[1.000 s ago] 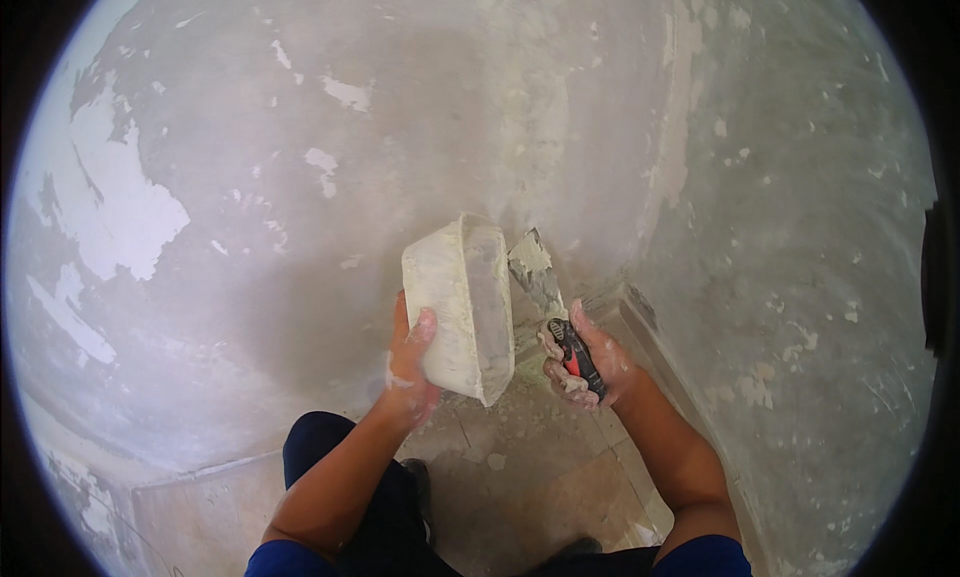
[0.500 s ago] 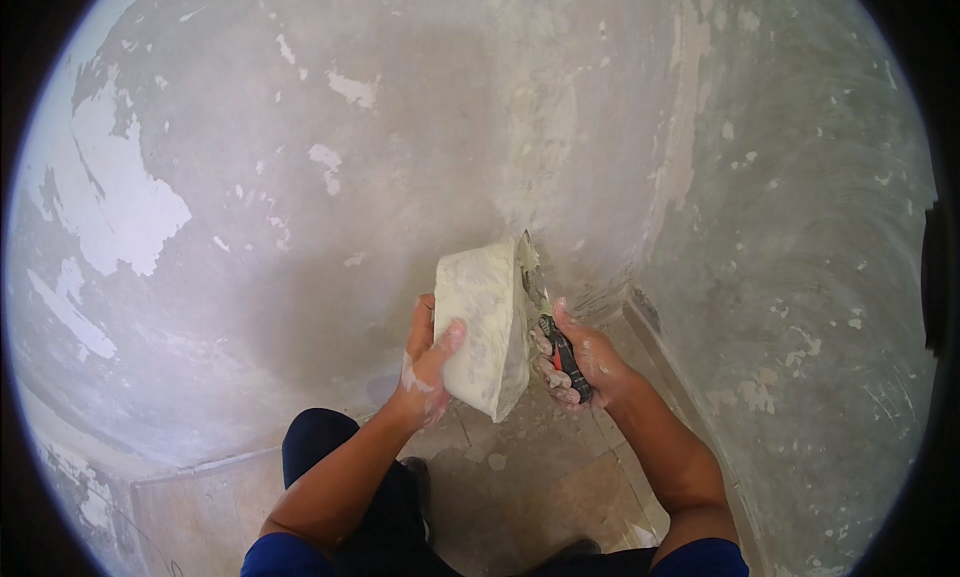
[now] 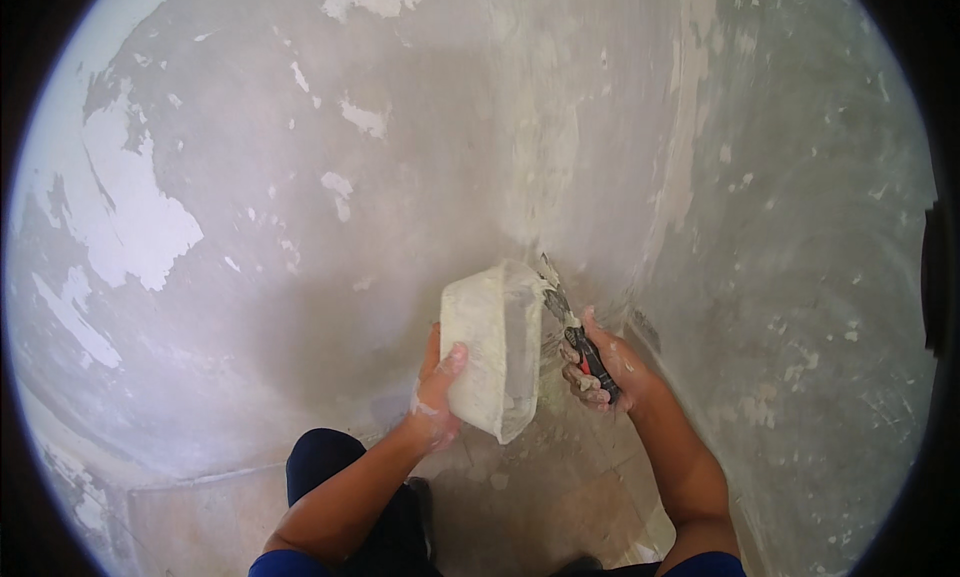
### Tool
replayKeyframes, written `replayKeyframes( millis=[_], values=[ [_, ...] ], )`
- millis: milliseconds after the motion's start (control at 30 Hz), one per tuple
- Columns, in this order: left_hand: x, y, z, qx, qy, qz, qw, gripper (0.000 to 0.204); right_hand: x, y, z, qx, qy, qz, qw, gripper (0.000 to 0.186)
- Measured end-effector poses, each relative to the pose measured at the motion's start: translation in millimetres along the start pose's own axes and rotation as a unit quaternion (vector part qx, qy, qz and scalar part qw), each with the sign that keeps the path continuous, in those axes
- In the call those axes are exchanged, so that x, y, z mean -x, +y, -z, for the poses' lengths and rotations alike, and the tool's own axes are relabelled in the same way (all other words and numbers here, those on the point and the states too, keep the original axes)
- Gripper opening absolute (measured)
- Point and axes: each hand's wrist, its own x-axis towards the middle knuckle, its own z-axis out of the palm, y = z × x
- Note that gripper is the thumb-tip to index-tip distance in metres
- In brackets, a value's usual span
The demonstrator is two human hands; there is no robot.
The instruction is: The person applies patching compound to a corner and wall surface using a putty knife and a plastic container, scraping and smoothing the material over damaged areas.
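Note:
My left hand [image 3: 437,392] grips a whitish plastic tub [image 3: 478,352] from its left side, thumb pressed on its base. The tub is tipped on its side, its mouth turned to the right, and pale compound smears its outside. My right hand [image 3: 605,367] is closed around the black and red handle of a putty knife [image 3: 590,362]. The knife's smeared blade points up and to the left, close by the tub's rim; whether it touches is hard to tell. Both hands have pale residue on the fingers. The tub's inside is mostly hidden.
A grey plastered wall [image 3: 380,207] with white patches rises in front. It meets a second grey wall [image 3: 800,277] at a corner on the right. Below lies a tiled floor [image 3: 490,507], with my bent knee [image 3: 325,457] at the lower left.
The putty knife and right hand have shifted right and slightly down, widening the distance from the tub. The tub has moved slightly right and down, and its rim now shows more.

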Motion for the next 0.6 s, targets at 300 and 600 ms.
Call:
replayKeyframes(
  millis=[300, 600],
  values=[
    [-8, 5, 5, 0.006, 0.001, -0.044, 0.999, 0.07, -2, 7, -13, -0.002, -0.073, 0.007, 0.997, 0.07],
    [-14, -11, 13, -0.101, -0.037, -0.082, 0.991, 0.062, -1, 6, -19, 0.038, 0.039, -0.017, 0.998, 0.067]
  ],
)
